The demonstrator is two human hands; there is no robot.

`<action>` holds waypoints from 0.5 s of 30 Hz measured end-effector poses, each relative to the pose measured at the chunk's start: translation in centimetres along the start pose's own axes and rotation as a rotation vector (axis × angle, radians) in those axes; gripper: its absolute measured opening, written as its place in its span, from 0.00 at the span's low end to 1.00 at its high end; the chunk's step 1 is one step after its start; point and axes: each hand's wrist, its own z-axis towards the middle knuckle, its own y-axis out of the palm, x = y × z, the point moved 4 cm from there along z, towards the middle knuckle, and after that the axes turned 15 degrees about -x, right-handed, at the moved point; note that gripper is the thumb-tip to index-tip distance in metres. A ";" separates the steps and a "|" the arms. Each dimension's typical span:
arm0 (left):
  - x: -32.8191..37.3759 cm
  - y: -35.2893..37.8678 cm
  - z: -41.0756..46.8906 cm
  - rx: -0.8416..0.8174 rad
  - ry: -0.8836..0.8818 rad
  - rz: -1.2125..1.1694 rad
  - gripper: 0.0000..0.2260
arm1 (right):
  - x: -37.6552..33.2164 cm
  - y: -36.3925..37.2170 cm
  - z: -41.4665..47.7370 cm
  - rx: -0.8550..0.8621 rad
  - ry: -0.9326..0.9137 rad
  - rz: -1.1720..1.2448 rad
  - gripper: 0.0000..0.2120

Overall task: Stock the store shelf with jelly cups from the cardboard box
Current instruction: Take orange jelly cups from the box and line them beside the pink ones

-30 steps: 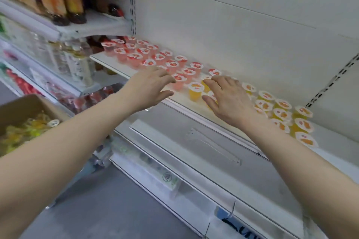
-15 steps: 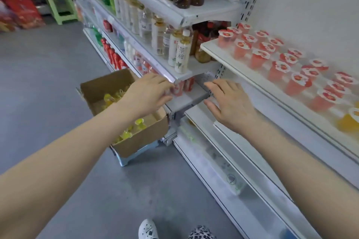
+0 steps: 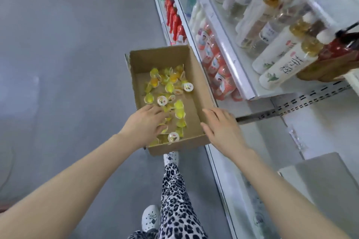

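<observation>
Floor: grey floor carrying cardboard box beside shelves, for reach.
Left hand: fingers apart, dipping among jelly cups.
Right hand: spread, empty, hovering at box rim.

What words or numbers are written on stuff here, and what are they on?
Nothing reads for sure.
Clear plastic bottle with white label: big dark characters, tilted and too blurred.
White rubber clog: small dark tag, too small.
Round white jelly cup lids: printed pictures, any words too small.
</observation>
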 end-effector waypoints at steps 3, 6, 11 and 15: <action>-3.5 1.7 3.6 -0.062 -0.112 -0.084 0.15 | 1.3 2.5 6.8 -0.095 -0.037 0.029 0.22; -6.9 3.5 7.8 -0.132 -0.235 -0.180 0.20 | 2.6 4.9 13.8 -0.185 -0.082 0.033 0.20; -12.1 6.8 14.9 -0.180 -0.353 -0.251 0.25 | 4.7 8.4 25.4 -0.297 -0.114 0.023 0.22; -15.3 9.4 19.3 -0.195 -0.395 -0.286 0.25 | 5.2 12.0 33.0 -0.411 -0.107 -0.009 0.24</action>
